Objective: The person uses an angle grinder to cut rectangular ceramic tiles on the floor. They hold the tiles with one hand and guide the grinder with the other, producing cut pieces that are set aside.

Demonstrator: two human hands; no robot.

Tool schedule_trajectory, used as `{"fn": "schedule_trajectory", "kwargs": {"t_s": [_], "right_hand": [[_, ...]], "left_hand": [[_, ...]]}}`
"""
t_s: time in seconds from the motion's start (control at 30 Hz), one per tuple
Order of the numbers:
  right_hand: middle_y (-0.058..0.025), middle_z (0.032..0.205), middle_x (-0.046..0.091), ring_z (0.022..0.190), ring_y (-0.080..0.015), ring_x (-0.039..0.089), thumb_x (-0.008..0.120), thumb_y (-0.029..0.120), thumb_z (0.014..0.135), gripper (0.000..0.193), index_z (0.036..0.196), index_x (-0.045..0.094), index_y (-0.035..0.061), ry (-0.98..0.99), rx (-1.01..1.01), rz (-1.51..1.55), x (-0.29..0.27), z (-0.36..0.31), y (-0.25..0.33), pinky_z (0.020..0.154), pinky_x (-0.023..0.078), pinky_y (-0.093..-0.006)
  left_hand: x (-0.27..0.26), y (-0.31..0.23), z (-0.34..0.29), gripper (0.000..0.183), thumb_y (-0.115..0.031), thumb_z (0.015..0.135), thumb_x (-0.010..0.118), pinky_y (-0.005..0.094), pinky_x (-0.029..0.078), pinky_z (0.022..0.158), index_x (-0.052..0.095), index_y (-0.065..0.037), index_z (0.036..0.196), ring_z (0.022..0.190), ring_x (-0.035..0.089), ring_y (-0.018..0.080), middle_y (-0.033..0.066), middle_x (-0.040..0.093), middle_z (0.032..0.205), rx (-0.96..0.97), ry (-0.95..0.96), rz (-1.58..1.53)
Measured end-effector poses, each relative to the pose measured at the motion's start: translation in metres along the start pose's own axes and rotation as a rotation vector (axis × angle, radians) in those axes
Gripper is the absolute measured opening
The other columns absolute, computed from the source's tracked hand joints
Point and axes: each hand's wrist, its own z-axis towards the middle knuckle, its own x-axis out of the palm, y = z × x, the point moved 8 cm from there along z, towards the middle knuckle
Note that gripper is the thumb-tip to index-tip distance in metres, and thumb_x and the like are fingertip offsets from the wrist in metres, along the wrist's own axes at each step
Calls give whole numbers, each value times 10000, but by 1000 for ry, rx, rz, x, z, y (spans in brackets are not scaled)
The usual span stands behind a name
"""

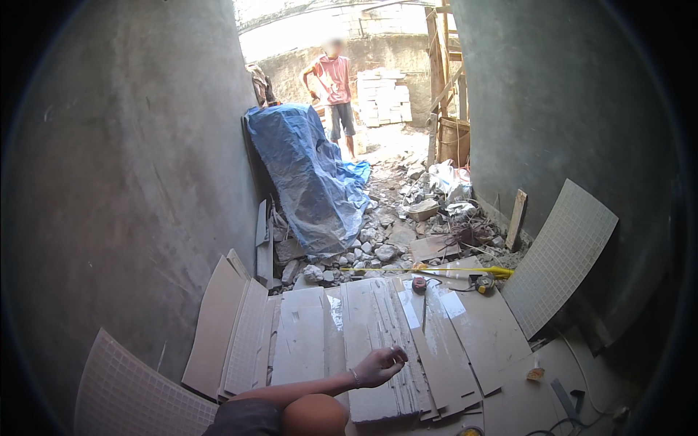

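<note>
Tiles laid flat across a narrow passage floor, rubble beyond.

The long grey ribbed tile (378, 341) lies at the centre, with the left hand (379, 365) resting on its near part. At 9 o'clock from it, flat pale cut tiles (298, 341) lie side by side. At 1 o'clock lies the yellow spirit level (436, 271), a small round tape measure (419, 284) just before it. At 12 o'clock, behind the broken stone rubble (378, 243), a blue plastic tarpaulin (309, 174) covers a heap against the left wall. At 3 o'clock a white mesh-backed mosaic sheet (560, 254) leans on the right wall.
</note>
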Motion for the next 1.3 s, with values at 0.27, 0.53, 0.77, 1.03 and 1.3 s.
{"fn": "schedule_trajectory", "kwargs": {"t_s": [0.27,0.53,0.77,1.03,1.3], "right_hand": [[-289,1253,747,1191,-391,715,872,353,968,654,1383,678,-114,11,7,-6,2,6,-5,1052,563,-459],[-292,1257,745,1201,-394,713,870,349,969,651,1386,677,-112,8,11,-8,2,6,-6,1059,561,-462],[-294,1261,743,1210,-396,712,868,346,970,649,1389,677,-110,3,16,-23,3,4,-8,1065,559,-465],[-297,1265,741,1219,-399,711,867,343,971,646,1392,676,-108,0,25,-50,2,1,-9,1072,556,-468],[-300,1269,739,1229,-402,709,865,339,972,643,1396,675,-106,-3,33,-82,1,-1,-8,1079,554,-472]], "left_hand": [[-1,16,-20,169,-128,1052,680,348,592,748,700,-38,1194,784,722,179,108,760,1001,-44,-25,16],[1,20,-26,155,-140,1057,693,332,599,729,707,-53,1185,767,725,148,79,776,953,-80,-16,28],[12,24,-26,196,-161,1058,677,347,603,756,701,-41,1212,796,751,180,108,778,958,-119,27,-19],[19,37,-34,213,-188,1071,680,341,609,783,686,-48,1232,832,755,149,90,786,967,-196,12,-128],[26,35,-38,204,-195,1068,694,325,593,761,685,-56,1216,791,712,126,72,776,942,-201,29,-185]]}}
